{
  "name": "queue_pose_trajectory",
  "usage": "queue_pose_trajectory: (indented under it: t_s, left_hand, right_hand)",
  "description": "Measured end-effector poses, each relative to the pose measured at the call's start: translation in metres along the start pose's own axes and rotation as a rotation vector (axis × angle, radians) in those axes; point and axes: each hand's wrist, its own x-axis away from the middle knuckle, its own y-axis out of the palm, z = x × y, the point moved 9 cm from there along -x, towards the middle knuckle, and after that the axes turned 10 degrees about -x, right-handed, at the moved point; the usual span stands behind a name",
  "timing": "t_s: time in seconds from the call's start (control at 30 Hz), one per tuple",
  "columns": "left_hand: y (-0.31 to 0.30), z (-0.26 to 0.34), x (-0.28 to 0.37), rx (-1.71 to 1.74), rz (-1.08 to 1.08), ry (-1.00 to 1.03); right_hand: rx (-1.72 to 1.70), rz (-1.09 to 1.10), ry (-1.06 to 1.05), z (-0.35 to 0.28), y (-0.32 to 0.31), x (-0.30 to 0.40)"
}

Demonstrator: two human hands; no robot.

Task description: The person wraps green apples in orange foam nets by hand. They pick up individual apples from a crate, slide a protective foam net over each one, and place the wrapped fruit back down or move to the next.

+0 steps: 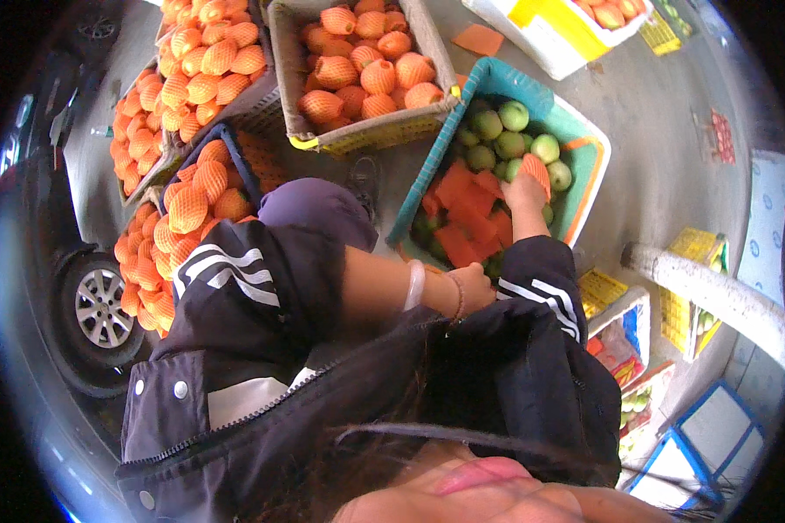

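Note:
In my right hand (524,196) is an orange foam net sleeve (535,171). That hand reaches down into a teal-lined crate (426,186), over round green fruit (510,145). Whether a fruit sits within the sleeve is hard to see. Flat orange foam net sleeves (466,212) lie heaped in the near part of the same crate, on top of more fruit. Close to the crate's near edge is my left hand (476,289), a bracelet and a pale bangle on its wrist. Its fingers are curled and partly hidden by my right sleeve, so what they hold does not show.
A cloth-lined crate (366,134) of net-wrapped fruit stands beyond my knee (320,209). More wrapped fruit (188,202) fills crates at left, near a car wheel (103,308). A white box (536,33) is at upper right. A pale pole (706,287) crosses the right side.

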Motion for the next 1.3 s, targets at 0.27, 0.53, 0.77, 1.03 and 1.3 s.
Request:
queue_pose_trajectory:
  t_s: [0.27, 0.53, 0.77, 1.03, 1.3]
  left_hand:
    - [-0.016, -0.007, 0.020, -0.084, 0.042, 0.017]
    - [-0.147, -0.075, 0.064, 0.071, 0.967, -0.482]
    - [-0.152, -0.089, 0.081, 0.433, 1.085, -0.475]
    - [-0.162, -0.082, 0.090, 0.212, 1.074, -0.497]
    - [-0.173, -0.079, 0.084, 0.007, 1.131, -0.301]
  right_hand:
    - [-0.511, -0.168, 0.069, 0.008, 0.007, 0.008]
    - [-1.830, -0.572, -0.162, -0.052, -0.073, 0.091]
    - [-2.030, -0.458, -0.354, -0.072, -0.203, 0.191]
    - [-2.426, -0.469, -0.395, -0.080, -0.214, 0.218]
    - [-2.259, -0.318, -0.341, -0.055, -0.213, 0.195]
